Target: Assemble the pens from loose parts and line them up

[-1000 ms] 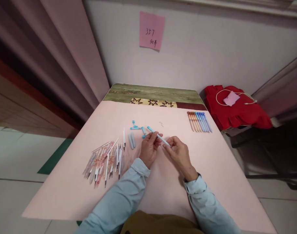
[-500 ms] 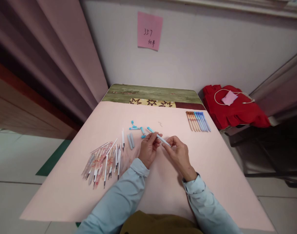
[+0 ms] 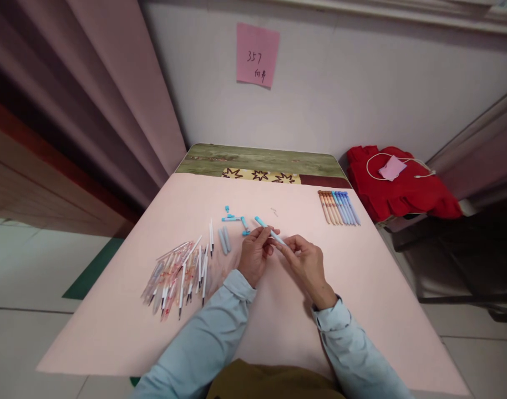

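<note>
- The left hand pinches the blue-topped pen near its middle, between thumb and fingers.
- The right hand grips the pen's lower end; the pen slants between both hands, above the tabletop.
- Just beyond the left hand lie bright-blue pen parts and two pale-blue barrels.
- A pile of refills spreads farther left.
- Brown-topped and blue-topped finished-looking pens line up at far right.

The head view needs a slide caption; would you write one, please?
Both hands hold a light-blue pen between a pile of pen parts and a row of pens.
</note>
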A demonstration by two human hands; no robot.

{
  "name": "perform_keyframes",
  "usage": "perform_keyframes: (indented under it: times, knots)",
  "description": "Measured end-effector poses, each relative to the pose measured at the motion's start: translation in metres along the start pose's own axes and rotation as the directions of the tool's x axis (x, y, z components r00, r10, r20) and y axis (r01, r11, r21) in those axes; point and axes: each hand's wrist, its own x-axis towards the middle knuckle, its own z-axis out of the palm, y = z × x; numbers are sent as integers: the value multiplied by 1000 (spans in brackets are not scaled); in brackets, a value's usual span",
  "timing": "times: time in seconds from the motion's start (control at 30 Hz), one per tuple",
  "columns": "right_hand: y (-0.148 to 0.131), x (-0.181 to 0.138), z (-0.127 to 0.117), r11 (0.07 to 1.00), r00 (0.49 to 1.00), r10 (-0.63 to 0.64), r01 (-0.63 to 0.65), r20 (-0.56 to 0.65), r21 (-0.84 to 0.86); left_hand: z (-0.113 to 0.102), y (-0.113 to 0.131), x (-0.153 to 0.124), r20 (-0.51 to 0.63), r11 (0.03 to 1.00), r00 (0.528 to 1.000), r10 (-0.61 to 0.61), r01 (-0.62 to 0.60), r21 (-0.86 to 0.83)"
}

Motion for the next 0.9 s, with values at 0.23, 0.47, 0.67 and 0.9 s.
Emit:
perform_keyframes:
  times: [0.23,0.47,0.67,0.9]
  knots:
    - [6,2,-4,893,956,103,-210,273,398,0,5,-2,65,995,997,29,-35,97]
    - [4,3,-5,698,874,99,-402,477,593,1,7,-3,87,994,996,4,-13,106]
    - [8,7,-6,766,923,142,-332,358,551,3,7,-4,15,985,999,50,-51,167]
    - [17,5,1,835,913,150,-322,379,447,7,2,-6,6,976,999,39,-39,215]
